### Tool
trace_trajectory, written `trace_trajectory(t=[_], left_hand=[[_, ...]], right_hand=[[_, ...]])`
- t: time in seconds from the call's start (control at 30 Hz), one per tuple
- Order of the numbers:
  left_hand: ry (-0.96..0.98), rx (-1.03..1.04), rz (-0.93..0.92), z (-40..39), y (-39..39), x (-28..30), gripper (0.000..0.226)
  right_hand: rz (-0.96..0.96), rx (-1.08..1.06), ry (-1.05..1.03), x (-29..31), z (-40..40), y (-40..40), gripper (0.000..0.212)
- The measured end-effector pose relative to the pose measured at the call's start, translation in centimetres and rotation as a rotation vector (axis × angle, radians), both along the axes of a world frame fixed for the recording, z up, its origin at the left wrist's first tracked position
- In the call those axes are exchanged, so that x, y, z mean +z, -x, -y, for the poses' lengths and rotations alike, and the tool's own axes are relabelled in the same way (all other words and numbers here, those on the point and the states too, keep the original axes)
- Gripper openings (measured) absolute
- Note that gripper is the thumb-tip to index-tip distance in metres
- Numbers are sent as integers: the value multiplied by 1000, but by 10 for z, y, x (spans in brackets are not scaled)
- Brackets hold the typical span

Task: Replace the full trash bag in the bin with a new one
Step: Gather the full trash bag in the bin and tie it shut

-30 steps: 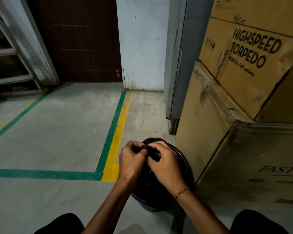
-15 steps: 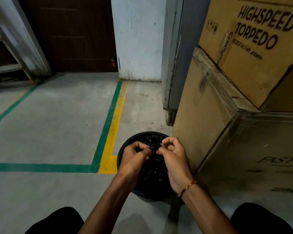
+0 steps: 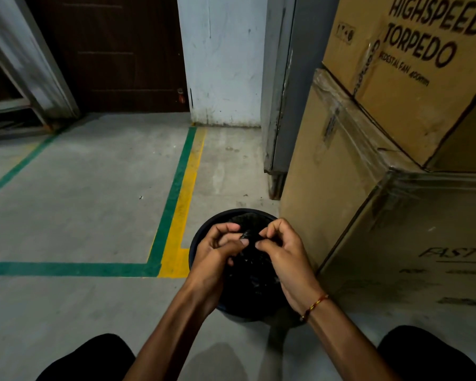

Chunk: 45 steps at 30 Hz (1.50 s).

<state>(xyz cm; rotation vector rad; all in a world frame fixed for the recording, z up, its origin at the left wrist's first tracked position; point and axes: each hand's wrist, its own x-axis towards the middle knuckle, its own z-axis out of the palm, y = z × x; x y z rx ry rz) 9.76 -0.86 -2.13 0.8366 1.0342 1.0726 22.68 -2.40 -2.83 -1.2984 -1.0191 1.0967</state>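
Observation:
A round dark bin (image 3: 201, 229) stands on the concrete floor just in front of my knees, beside the cardboard boxes. Inside it sits a black trash bag (image 3: 252, 273), its top gathered into a twisted neck. My left hand (image 3: 217, 253) and my right hand (image 3: 283, 250) are both over the bin, fingertips pinching the gathered top of the bag between them. A thread bracelet is on my right wrist. The bag's contents are hidden.
Stacked cardboard boxes (image 3: 368, 166) rise close on the right, touching the bin's side. A grey door frame (image 3: 280, 92) and white wall lie behind. Green and yellow floor tape (image 3: 176, 199) runs on the left; a brown door (image 3: 116, 50) and metal steps (image 3: 17, 78) are farther back.
The gathered bag top has sunk lower into the bin, exposing the bin's far rim. My hands have parted slightly while still pinching the bag's neck. The view has tilted down.

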Motion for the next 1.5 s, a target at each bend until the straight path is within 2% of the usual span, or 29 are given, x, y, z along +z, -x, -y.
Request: trace_trajectory(t=[0.07, 0.17, 0.3, 0.4, 0.5, 0.57, 0.67, 0.77, 0.87, 1.0, 1.1, 1.23, 1.37, 1.5], left_hand=[[76, 9, 48, 0, -2, 1, 24], [145, 10, 68, -1, -2, 5, 23], [126, 3, 6, 2, -2, 9, 23], [39, 29, -89, 6, -2, 7, 19], [-56, 23, -122, 9, -1, 4, 17], [-132, 18, -161, 9, -1, 3, 17], [-199, 0, -230, 10, 0, 1, 15], [-216, -19, -235, 11, 1, 0, 16], [-203, 9, -183, 13, -1, 3, 20], [-1, 54, 33, 13, -3, 8, 23], [79, 57, 135, 11, -3, 6, 22], [33, 82, 100, 11, -1, 4, 22], [-48, 47, 8, 14, -2, 3, 22], [-89, 54, -84, 15, -4, 2, 21]], right_hand=[[145, 17, -67, 0, 0, 0, 27], [335, -9, -180, -1, 0, 1, 27], [399, -7, -193, 2, 5, 7, 21], [263, -44, -96, 5, 6, 12, 23], [-94, -40, 50, 9, 5, 13, 23], [-261, -15, 124, 12, 5, 9, 23], [-351, 7, 172, 12, 4, 4, 24], [-328, 22, 171, 12, 5, 1, 25], [-208, 58, 58, 14, 8, -1, 25], [384, 45, -178, 12, 7, -3, 27], [595, 2, -285, 11, 7, -5, 25], [730, 30, -304, 10, 9, -8, 8], [778, -1, -227, 10, 8, -10, 29], [664, 37, -195, 6, 3, -12, 10]])
